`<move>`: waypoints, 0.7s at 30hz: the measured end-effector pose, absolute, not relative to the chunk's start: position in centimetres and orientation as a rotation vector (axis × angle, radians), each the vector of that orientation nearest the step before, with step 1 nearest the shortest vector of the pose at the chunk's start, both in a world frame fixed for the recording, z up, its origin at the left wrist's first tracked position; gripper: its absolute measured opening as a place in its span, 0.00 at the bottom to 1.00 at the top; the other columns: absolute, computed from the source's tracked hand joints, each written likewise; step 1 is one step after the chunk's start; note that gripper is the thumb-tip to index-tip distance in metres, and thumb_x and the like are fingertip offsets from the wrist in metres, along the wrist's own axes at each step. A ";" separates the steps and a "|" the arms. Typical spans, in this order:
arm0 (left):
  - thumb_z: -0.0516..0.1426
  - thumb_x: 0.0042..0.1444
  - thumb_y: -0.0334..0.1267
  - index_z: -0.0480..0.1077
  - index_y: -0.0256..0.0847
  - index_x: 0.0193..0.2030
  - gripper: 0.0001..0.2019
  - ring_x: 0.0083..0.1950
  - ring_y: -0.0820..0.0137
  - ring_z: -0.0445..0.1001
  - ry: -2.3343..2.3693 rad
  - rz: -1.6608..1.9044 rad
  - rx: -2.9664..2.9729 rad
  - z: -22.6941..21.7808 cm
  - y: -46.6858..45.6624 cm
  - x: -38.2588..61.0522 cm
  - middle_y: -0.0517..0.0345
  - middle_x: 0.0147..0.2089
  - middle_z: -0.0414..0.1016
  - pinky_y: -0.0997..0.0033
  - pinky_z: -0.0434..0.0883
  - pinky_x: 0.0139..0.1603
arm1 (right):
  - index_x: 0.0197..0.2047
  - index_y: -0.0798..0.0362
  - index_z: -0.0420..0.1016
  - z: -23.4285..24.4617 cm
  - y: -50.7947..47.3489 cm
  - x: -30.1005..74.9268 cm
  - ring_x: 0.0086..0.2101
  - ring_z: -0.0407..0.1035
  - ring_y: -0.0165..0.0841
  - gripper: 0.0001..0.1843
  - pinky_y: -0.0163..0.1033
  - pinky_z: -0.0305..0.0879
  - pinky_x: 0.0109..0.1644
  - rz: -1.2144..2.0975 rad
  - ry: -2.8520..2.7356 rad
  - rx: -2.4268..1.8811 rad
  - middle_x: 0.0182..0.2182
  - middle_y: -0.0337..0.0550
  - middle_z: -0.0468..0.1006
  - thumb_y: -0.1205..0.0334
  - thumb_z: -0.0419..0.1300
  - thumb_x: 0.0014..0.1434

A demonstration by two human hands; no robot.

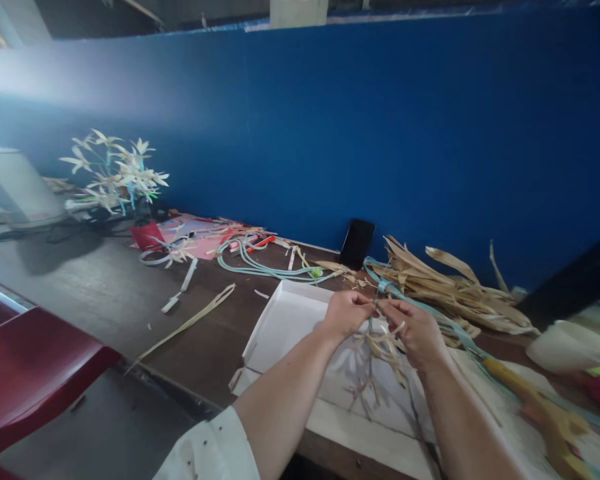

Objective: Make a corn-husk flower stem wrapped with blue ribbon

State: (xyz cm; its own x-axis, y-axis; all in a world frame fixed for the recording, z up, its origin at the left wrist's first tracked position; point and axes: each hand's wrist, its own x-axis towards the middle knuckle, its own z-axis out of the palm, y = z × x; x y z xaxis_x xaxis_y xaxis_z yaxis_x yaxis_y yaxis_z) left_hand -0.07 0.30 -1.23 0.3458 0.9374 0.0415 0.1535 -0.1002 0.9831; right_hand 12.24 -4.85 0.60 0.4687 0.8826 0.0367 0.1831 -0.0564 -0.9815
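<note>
My left hand (347,312) and my right hand (416,331) meet above a shallow white box (285,320), fingers pinched together on a small flower of dried leaf strips (380,343) with a thin stem hanging down. A light blue ribbon (420,308) runs from the pinch point toward the right. Both hands are closed on the flower's top.
A heap of dried husk leaves (455,287) lies behind my hands. A black phone (357,244) leans on the blue wall. Finished husk flowers (117,175) stand at far left, coiled teal cord (260,263) mid-table, a red chair (25,373) at left, a white bowl (570,347) at right.
</note>
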 end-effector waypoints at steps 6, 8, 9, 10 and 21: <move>0.58 0.45 0.43 0.76 0.37 0.31 0.11 0.27 0.75 0.67 0.983 0.920 1.534 -2.3 0.9 0.5 0.58 0.28 0.76 0.77 0.64 0.29 | 0.29 0.57 0.78 0.3 -4.5 12.8 0.16 0.57 0.27 0.19 0.33 0.50 0.19 0.615 -1.082 -1.657 0.13 0.37 0.67 0.48 0.63 0.40; 0.58 0.45 0.43 0.76 0.37 0.32 0.12 0.27 0.76 0.66 0.979 0.912 1.508 -2.5 1.2 0.6 0.57 0.28 0.76 0.78 0.64 0.28 | 0.28 0.57 0.78 0.3 -4.5 12.8 0.17 0.59 0.29 0.19 0.34 0.51 0.20 0.553 -1.126 -1.675 0.14 0.38 0.69 0.48 0.62 0.41; 0.59 0.45 0.43 0.75 0.36 0.32 0.12 0.27 0.76 0.66 0.972 0.897 1.488 -2.6 1.2 0.7 0.57 0.28 0.76 0.78 0.64 0.28 | 0.29 0.57 0.78 0.4 -4.5 12.8 0.18 0.61 0.30 0.20 0.34 0.53 0.21 0.535 -1.142 -1.675 0.15 0.39 0.70 0.48 0.61 0.41; 0.59 0.45 0.43 0.75 0.36 0.33 0.12 0.26 0.77 0.66 0.962 0.877 1.465 -2.6 1.2 0.7 0.57 0.28 0.75 0.78 0.64 0.28 | 0.29 0.57 0.78 0.4 -4.5 12.7 0.19 0.62 0.31 0.19 0.34 0.54 0.22 0.520 -1.152 -1.676 0.16 0.40 0.71 0.48 0.61 0.42; 0.58 0.48 0.41 0.75 0.34 0.32 0.11 0.25 0.78 0.64 0.803 0.773 1.290 -1.5 0.3 0.3 0.57 0.28 0.74 0.77 0.64 0.29 | 0.30 0.57 0.75 0.6 -4.7 12.5 0.25 0.68 0.34 0.19 0.35 0.60 0.28 0.500 -1.184 -1.696 0.22 0.43 0.76 0.49 0.59 0.44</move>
